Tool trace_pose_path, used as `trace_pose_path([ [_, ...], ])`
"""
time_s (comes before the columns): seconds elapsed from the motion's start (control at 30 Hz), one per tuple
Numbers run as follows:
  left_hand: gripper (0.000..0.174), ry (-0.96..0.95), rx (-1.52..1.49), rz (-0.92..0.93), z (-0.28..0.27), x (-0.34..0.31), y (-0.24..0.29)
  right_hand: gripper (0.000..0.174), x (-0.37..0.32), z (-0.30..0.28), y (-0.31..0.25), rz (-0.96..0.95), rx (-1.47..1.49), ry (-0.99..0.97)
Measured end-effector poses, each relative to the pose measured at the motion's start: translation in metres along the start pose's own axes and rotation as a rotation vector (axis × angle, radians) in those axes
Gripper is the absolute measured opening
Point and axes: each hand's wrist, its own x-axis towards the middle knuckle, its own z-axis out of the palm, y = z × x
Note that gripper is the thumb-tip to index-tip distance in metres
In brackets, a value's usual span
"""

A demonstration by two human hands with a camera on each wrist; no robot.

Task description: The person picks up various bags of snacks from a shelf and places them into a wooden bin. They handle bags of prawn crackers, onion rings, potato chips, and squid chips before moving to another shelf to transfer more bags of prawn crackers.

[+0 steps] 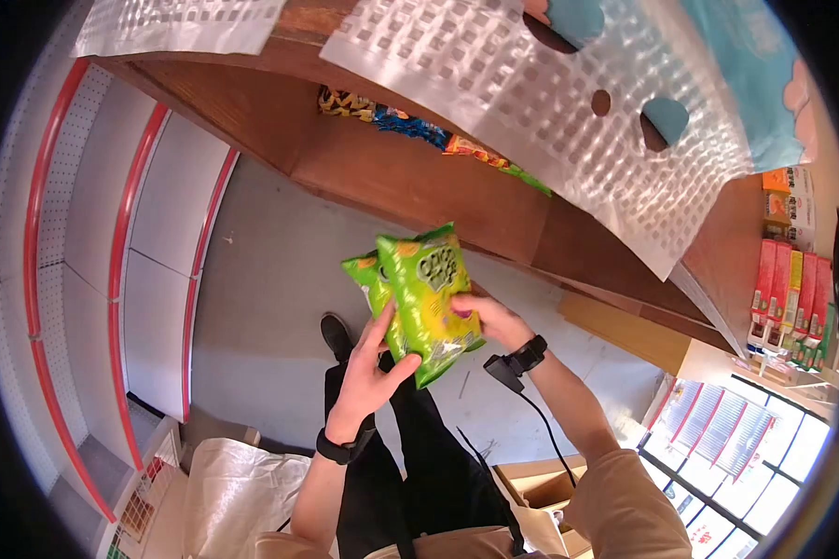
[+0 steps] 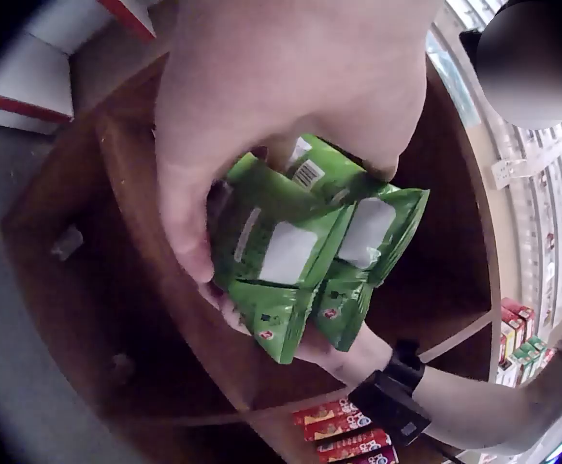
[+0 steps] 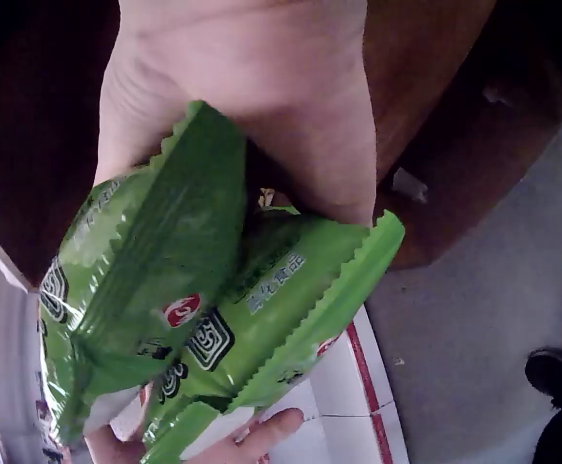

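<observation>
Two green snack bags, the front one overlapping the rear one, are held together above the floor in the head view. The left hand grips their lower left side, thumb on the front bag. From the right, the right hand holds the front bag's edge. In the left wrist view, the left hand curls over the two bags, whose backs show white labels. The right wrist view has the right hand over the bags, with left fingertips below; part of its grip is hidden.
A brown wooden shelf holds a row of snack bags at its back. White shelves with red edges stand at left. Boxed goods are at far right. A shiny silver bag lies lower left.
</observation>
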Motion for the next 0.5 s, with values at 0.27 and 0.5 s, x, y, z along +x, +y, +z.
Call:
trace_pose_path([
  [0.27,0.08,0.024,-0.079,0.039,-0.006,0.017,0.023,0.043,0.001,-0.055,-0.036,-0.209,0.135,0.389],
  [0.5,0.074,0.083,-0.144,-0.105,-0.028,-0.007,0.002,0.042,0.004,-0.172,-0.114,-0.552,0.384,0.535],
])
